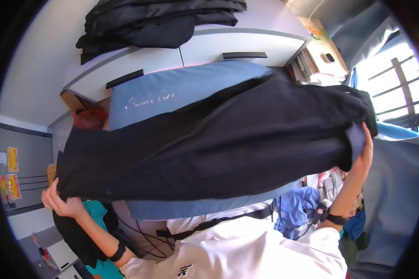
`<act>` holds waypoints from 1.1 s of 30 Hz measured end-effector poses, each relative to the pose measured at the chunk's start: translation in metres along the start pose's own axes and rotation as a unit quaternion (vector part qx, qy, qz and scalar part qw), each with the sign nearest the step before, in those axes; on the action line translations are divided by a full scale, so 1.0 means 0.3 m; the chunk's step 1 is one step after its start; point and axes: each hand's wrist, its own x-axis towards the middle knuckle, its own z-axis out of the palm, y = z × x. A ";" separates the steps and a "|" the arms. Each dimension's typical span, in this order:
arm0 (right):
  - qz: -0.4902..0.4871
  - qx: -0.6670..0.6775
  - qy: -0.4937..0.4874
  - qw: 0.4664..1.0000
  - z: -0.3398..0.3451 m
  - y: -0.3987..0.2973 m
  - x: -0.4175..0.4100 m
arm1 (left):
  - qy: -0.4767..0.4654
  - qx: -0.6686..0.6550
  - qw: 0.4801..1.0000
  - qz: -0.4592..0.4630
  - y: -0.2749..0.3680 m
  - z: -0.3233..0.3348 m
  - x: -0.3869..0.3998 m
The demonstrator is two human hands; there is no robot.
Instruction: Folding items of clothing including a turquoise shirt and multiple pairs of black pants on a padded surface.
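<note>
A pair of black trousers [209, 150] is stretched lengthwise across the view in front of me. My left hand [61, 202] pinches the hem end at the far left. At the far right, my right hand [365, 150] grips the gathered waistband end, and some of its fingers are hidden by the fabric. Beneath the trousers lies a blue padded board [192, 90] bearing script, which shows above and below them. The cloth's middle hangs with long soft folds, and I cannot tell whether it touches the board.
Folded black garments [153, 24] lie on a white drawer cabinet [206, 47]. Books and papers [307, 66] stand beside it near the barred window [398, 83]. Blue clothing [295, 209] is heaped by my right arm. Dark cables [150, 240] and a teal cloth [96, 211] are at lower left.
</note>
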 end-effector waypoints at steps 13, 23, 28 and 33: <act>-0.160 -0.018 0.061 0.985 -0.295 -0.499 0.219 | -0.313 -0.446 0.814 0.200 0.641 0.018 0.262; -0.434 -0.408 -0.364 0.716 0.732 0.007 -0.578 | -0.417 -0.514 0.749 -0.024 0.619 0.062 0.185; -0.298 -0.500 -0.585 0.565 0.619 0.143 -0.550 | -0.421 -0.653 0.586 -0.228 0.573 0.139 0.167; -0.273 -0.531 -0.318 0.736 0.362 0.222 -0.326 | -0.497 -0.686 0.395 -0.355 0.482 0.087 0.218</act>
